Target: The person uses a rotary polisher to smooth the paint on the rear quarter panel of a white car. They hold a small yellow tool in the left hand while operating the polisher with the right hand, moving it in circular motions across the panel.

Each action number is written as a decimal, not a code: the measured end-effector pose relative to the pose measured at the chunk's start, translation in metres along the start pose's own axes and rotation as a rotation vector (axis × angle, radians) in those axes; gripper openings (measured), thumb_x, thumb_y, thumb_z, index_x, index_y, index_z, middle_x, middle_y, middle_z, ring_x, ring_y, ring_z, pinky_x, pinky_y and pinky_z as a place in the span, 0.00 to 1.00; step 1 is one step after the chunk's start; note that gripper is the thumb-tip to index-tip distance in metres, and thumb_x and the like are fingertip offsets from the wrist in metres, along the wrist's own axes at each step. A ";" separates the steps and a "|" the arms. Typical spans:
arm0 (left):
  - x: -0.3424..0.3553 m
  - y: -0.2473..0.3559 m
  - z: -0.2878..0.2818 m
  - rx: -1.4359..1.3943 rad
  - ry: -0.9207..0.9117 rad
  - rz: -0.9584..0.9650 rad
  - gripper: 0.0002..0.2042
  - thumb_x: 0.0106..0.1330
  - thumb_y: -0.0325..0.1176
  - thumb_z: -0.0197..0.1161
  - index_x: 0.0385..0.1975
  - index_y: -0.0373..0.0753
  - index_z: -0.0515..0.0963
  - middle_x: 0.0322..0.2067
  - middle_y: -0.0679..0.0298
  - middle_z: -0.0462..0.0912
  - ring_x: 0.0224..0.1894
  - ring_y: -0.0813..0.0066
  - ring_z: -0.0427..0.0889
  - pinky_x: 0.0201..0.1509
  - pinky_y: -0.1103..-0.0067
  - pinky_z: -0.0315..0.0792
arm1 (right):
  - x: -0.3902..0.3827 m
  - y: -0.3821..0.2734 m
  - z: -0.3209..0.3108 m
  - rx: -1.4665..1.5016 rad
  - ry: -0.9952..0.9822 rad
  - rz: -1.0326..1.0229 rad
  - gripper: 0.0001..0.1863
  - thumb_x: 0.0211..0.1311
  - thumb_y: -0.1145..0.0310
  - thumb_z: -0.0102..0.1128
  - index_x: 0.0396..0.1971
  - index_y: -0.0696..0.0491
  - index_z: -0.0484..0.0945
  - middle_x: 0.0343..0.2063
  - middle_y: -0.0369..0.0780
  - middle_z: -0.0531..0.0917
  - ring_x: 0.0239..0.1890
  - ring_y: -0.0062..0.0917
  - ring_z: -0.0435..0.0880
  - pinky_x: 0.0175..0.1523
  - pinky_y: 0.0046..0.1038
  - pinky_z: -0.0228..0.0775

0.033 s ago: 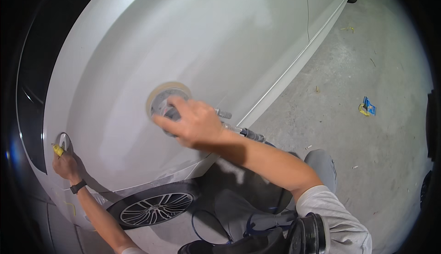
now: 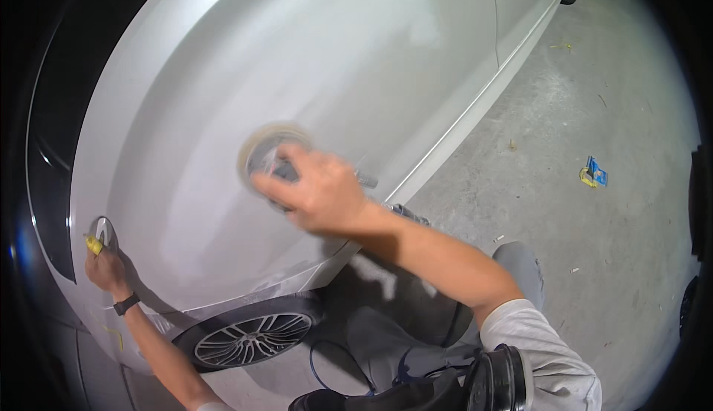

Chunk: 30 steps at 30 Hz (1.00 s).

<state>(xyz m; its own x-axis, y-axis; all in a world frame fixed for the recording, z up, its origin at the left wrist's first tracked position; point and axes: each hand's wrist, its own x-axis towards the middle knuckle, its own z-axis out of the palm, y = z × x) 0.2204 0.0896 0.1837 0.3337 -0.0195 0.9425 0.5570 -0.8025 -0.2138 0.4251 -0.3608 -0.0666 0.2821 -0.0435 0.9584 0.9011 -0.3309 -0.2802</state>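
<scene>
The right hand (image 2: 324,194) has fingers curled around a sander (image 2: 261,160) on the pale car panel (image 2: 356,69). At left, the left hand (image 2: 106,270) meets the door handle (image 2: 102,231); finger closure cannot be determined.

A gray concrete floor (image 2: 631,277) spreads under pale light, with 1 whitish patch (image 2: 555,86). A blue-and-yellow wrapper (image 2: 594,173) lies on it, 2 small white bits (image 2: 498,239) nearer the lower edge, a yellow scrap (image 2: 561,46) farther off. Dark shapes (image 2: 700,203) at the right rim are indistinct.
</scene>
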 end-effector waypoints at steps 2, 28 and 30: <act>-0.001 0.001 0.000 -0.017 -0.003 -0.007 0.21 0.81 0.44 0.51 0.45 0.36 0.89 0.34 0.43 0.89 0.35 0.37 0.86 0.37 0.54 0.76 | 0.007 0.043 -0.015 0.017 0.031 0.091 0.25 0.45 0.65 0.82 0.48 0.36 0.89 0.49 0.42 0.85 0.34 0.34 0.89 0.36 0.34 0.84; -0.007 -0.052 -0.002 0.105 0.000 0.116 0.15 0.72 0.35 0.53 0.32 0.28 0.81 0.25 0.38 0.81 0.29 0.31 0.78 0.32 0.50 0.66 | 0.029 0.168 -0.074 -0.001 0.113 0.202 0.21 0.50 0.67 0.82 0.48 0.41 0.91 0.48 0.41 0.87 0.46 0.34 0.90 0.38 0.35 0.87; -0.008 -0.050 0.002 0.091 0.041 0.074 0.15 0.71 0.35 0.54 0.33 0.28 0.82 0.26 0.38 0.82 0.29 0.31 0.78 0.32 0.50 0.67 | 0.034 0.206 -0.091 0.035 0.220 0.307 0.24 0.49 0.66 0.85 0.50 0.43 0.90 0.49 0.40 0.86 0.44 0.31 0.90 0.44 0.33 0.86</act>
<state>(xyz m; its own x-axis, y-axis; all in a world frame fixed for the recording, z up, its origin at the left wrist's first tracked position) 0.1912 0.1312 0.1863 0.3459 -0.1028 0.9326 0.5991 -0.7408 -0.3039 0.5905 -0.5161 -0.0863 0.4664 -0.3380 0.8174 0.7977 -0.2387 -0.5539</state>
